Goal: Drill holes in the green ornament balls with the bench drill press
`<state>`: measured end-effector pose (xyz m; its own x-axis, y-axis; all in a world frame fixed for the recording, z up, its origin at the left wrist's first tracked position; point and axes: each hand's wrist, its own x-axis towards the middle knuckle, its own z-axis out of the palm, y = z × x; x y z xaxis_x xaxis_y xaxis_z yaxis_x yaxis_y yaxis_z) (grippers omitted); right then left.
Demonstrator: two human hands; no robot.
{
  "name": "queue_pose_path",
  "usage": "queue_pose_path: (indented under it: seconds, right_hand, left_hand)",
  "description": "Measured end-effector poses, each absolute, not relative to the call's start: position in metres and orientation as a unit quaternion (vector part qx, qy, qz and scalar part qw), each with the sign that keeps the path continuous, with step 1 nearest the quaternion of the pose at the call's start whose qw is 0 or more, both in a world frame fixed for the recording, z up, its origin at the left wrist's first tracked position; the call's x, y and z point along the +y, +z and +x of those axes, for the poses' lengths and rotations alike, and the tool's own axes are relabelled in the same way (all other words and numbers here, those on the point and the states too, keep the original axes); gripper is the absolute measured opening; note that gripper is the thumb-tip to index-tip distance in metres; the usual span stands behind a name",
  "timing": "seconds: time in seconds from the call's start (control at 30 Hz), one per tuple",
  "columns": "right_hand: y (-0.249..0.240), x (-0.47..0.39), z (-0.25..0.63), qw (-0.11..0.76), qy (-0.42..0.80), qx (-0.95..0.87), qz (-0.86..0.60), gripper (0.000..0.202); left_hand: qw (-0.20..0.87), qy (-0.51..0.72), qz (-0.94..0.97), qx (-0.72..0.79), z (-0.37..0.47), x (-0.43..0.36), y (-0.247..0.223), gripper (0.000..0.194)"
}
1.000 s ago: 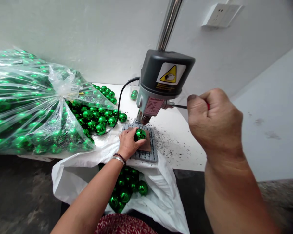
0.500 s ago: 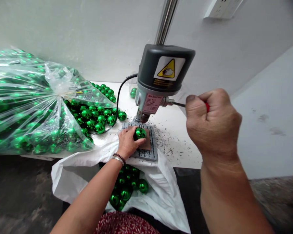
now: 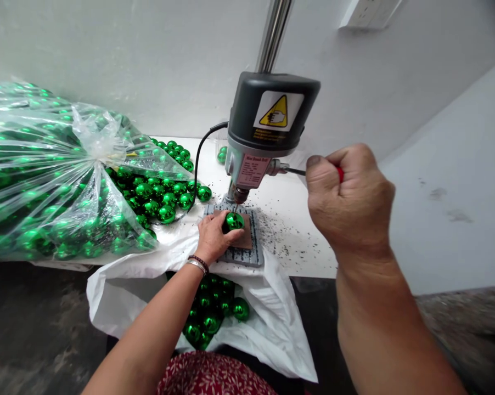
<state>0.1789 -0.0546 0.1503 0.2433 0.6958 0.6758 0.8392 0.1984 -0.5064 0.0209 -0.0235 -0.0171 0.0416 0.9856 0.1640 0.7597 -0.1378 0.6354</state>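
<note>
A small bench drill (image 3: 272,112) stands on the table, its bit pointing down at a shiny green ball (image 3: 235,221). My left hand (image 3: 215,236) grips that ball between thumb and fingers, on a brown pad (image 3: 242,238) over the drill's grey slotted base (image 3: 253,257). The bit's tip meets the top of the ball; whether it has gone in I cannot tell. At the right, my right hand (image 3: 348,195) is wrapped round the drill's feed lever (image 3: 294,171), with a bit of its red knob showing between the fingers.
On the left lies a tied clear plastic bag (image 3: 101,142) full of green balls, with loose green balls (image 3: 167,200) beside it. A white sack (image 3: 272,318) holding several green balls hangs at the table's front edge. Dark shavings (image 3: 280,241) litter the white table (image 3: 313,258). A black cord (image 3: 198,159) runs behind.
The whole view has shifted slightly, so everything sits a little further left. Both hands keep their holds, on the ball and on the lever.
</note>
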Motion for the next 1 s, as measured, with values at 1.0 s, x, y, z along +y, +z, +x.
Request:
queue_pose_path:
  seconds: [1.0]
  right_hand:
    - [0.097, -0.049, 0.184, 0.521, -0.243, -0.618, -0.537, 0.026]
  left_hand:
    - [0.190, 0.299, 0.697, 0.623, 0.019, -0.023, -0.018, 0.042]
